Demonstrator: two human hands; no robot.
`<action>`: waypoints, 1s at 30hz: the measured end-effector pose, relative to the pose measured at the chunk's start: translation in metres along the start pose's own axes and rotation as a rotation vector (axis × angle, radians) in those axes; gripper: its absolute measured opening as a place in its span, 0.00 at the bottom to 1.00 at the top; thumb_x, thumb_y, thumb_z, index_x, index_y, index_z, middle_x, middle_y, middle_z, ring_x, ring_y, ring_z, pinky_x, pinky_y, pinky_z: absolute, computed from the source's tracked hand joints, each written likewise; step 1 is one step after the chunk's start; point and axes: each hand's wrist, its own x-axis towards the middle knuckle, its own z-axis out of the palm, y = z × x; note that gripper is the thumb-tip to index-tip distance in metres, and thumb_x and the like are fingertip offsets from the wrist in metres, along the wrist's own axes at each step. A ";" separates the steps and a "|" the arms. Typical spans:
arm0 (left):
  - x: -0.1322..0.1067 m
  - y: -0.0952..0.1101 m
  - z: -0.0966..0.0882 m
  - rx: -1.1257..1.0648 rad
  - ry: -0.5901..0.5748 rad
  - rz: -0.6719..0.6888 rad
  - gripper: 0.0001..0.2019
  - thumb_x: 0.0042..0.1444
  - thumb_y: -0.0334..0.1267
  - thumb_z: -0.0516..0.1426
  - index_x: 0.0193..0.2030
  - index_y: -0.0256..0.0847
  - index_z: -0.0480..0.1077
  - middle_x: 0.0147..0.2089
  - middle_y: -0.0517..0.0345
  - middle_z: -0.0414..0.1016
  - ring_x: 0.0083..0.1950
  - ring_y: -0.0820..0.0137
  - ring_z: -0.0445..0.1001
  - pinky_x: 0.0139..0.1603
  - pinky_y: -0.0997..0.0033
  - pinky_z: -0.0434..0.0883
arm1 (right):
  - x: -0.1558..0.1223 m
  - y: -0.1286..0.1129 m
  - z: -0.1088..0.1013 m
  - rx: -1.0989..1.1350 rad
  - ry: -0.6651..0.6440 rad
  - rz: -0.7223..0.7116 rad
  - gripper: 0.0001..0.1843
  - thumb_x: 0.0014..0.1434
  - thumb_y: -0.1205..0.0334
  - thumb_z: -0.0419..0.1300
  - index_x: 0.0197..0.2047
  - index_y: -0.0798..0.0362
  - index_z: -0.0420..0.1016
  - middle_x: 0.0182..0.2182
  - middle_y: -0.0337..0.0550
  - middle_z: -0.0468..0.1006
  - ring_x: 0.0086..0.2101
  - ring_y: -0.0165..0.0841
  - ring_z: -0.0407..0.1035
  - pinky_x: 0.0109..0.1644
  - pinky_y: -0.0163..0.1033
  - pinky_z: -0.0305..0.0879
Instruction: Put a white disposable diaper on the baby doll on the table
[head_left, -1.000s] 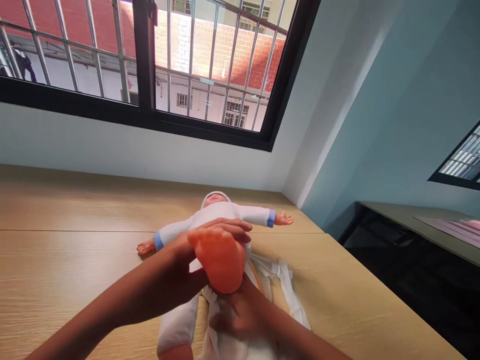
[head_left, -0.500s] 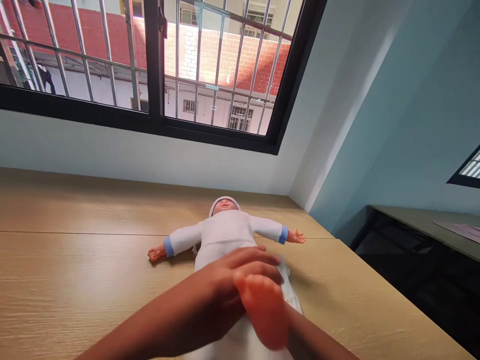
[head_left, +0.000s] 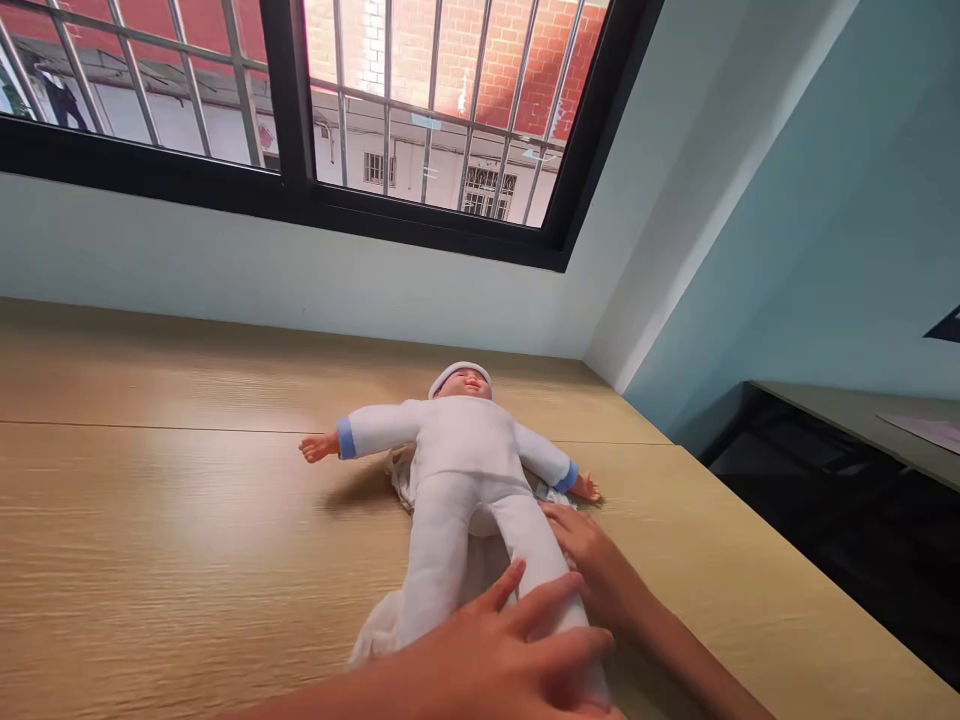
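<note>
You are resting your left hand (head_left: 495, 660) and right hand (head_left: 596, 575) on the baby doll's (head_left: 461, 440) leg, fingers spread open, gripping nothing.

- Bright daylight came in through the window (head_left: 427, 100).
- The wooden table (head_left: 150, 520) shone pale.
- The doll (head_left: 465, 440) made a soft shadow (head_left: 360, 490).
- It was very dark under the far desk (head_left: 847, 420).
- The window bars (head_left: 97, 70) looked bent near the edge.
- The front hand (head_left: 510, 650) looked a bit blurry.
</note>
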 end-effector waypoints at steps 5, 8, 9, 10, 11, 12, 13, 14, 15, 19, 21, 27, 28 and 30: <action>-0.006 0.012 0.026 0.018 0.086 -0.011 0.05 0.61 0.40 0.54 0.40 0.56 0.72 0.51 0.67 0.73 0.62 0.61 0.65 0.57 0.52 0.69 | -0.016 -0.002 -0.017 0.355 0.108 0.358 0.17 0.65 0.50 0.50 0.40 0.52 0.73 0.40 0.47 0.76 0.43 0.40 0.70 0.48 0.46 0.65; -0.005 0.019 0.035 0.052 0.167 -0.032 0.04 0.60 0.43 0.55 0.40 0.54 0.72 0.47 0.69 0.75 0.61 0.64 0.66 0.60 0.53 0.68 | -0.019 -0.020 -0.015 0.718 0.010 0.516 0.23 0.64 0.43 0.51 0.49 0.53 0.66 0.35 0.44 0.75 0.35 0.37 0.71 0.38 0.41 0.67; -0.005 0.021 0.039 0.061 0.193 -0.062 0.06 0.60 0.44 0.55 0.41 0.51 0.72 0.45 0.68 0.76 0.60 0.65 0.66 0.61 0.54 0.67 | -0.019 -0.026 -0.013 0.833 -0.039 0.536 0.25 0.63 0.42 0.51 0.53 0.53 0.61 0.35 0.44 0.76 0.34 0.36 0.71 0.37 0.40 0.67; -0.005 0.023 0.042 0.065 0.211 -0.094 0.08 0.61 0.45 0.54 0.41 0.48 0.72 0.43 0.67 0.77 0.59 0.66 0.67 0.62 0.56 0.66 | -0.019 -0.031 -0.010 0.934 -0.079 0.542 0.28 0.62 0.41 0.52 0.57 0.53 0.57 0.36 0.44 0.76 0.35 0.37 0.72 0.38 0.41 0.67; -0.006 0.024 0.045 0.065 0.218 -0.121 0.11 0.61 0.47 0.53 0.41 0.45 0.72 0.41 0.66 0.77 0.57 0.67 0.68 0.64 0.57 0.65 | -0.018 -0.036 -0.007 1.016 -0.111 0.540 0.30 0.62 0.42 0.54 0.58 0.53 0.53 0.37 0.45 0.77 0.36 0.37 0.72 0.40 0.41 0.68; -0.006 0.026 0.049 0.064 0.210 -0.140 0.13 0.62 0.48 0.52 0.41 0.42 0.72 0.40 0.65 0.77 0.55 0.68 0.70 0.65 0.58 0.63 | -0.017 -0.040 -0.005 1.075 -0.130 0.538 0.32 0.61 0.43 0.56 0.59 0.53 0.52 0.39 0.46 0.77 0.39 0.38 0.73 0.43 0.42 0.68; -0.007 0.026 0.052 0.066 0.196 -0.144 0.15 0.63 0.48 0.51 0.40 0.41 0.72 0.38 0.64 0.77 0.52 0.69 0.71 0.66 0.57 0.62 | -0.016 -0.042 -0.002 1.107 -0.138 0.538 0.33 0.60 0.43 0.58 0.59 0.53 0.52 0.40 0.47 0.77 0.41 0.39 0.72 0.46 0.43 0.68; -0.008 0.027 0.054 0.071 0.176 -0.134 0.15 0.63 0.48 0.51 0.40 0.40 0.72 0.37 0.64 0.77 0.50 0.71 0.71 0.67 0.57 0.60 | -0.015 -0.044 0.000 1.112 -0.137 0.543 0.33 0.59 0.44 0.59 0.59 0.53 0.53 0.41 0.47 0.77 0.43 0.40 0.72 0.48 0.44 0.67; -0.009 0.027 0.056 0.079 0.154 -0.118 0.15 0.63 0.48 0.51 0.39 0.40 0.72 0.37 0.64 0.76 0.48 0.72 0.72 0.68 0.56 0.59 | -0.014 -0.046 0.001 1.102 -0.134 0.552 0.32 0.58 0.45 0.61 0.58 0.53 0.55 0.42 0.47 0.76 0.45 0.41 0.71 0.49 0.44 0.67; -0.013 0.025 0.054 0.129 0.116 -0.100 0.15 0.64 0.48 0.49 0.37 0.42 0.71 0.35 0.64 0.73 0.51 0.69 0.70 0.65 0.53 0.61 | -0.011 -0.050 0.003 1.050 -0.124 0.588 0.28 0.59 0.47 0.60 0.57 0.51 0.59 0.47 0.47 0.74 0.51 0.42 0.67 0.55 0.45 0.64; -0.013 0.024 0.045 0.158 0.106 -0.072 0.12 0.64 0.46 0.49 0.37 0.46 0.71 0.36 0.65 0.74 0.52 0.68 0.70 0.61 0.53 0.65 | -0.009 -0.053 0.001 1.030 -0.115 0.607 0.28 0.59 0.48 0.59 0.58 0.50 0.59 0.48 0.46 0.74 0.52 0.41 0.66 0.57 0.45 0.62; -0.004 0.018 -0.002 0.209 -0.104 -0.165 0.06 0.62 0.38 0.52 0.37 0.47 0.69 0.38 0.58 0.76 0.43 0.64 0.74 0.42 0.62 0.75 | -0.006 -0.059 -0.002 1.020 -0.115 0.611 0.29 0.59 0.49 0.59 0.59 0.52 0.60 0.50 0.46 0.74 0.53 0.41 0.66 0.59 0.44 0.60; -0.001 0.015 -0.011 0.203 -0.183 -0.240 0.06 0.61 0.38 0.52 0.36 0.44 0.70 0.37 0.56 0.76 0.39 0.64 0.74 0.37 0.64 0.75 | -0.006 -0.060 -0.003 1.025 -0.112 0.611 0.29 0.59 0.49 0.59 0.59 0.52 0.60 0.50 0.47 0.74 0.53 0.42 0.66 0.59 0.44 0.60; 0.004 0.004 -0.027 0.190 -0.363 -0.472 0.05 0.59 0.35 0.54 0.36 0.41 0.71 0.35 0.54 0.76 0.35 0.62 0.75 0.32 0.64 0.73 | -0.006 -0.062 -0.005 1.058 -0.102 0.626 0.31 0.57 0.48 0.61 0.59 0.51 0.61 0.50 0.47 0.74 0.53 0.43 0.66 0.57 0.44 0.62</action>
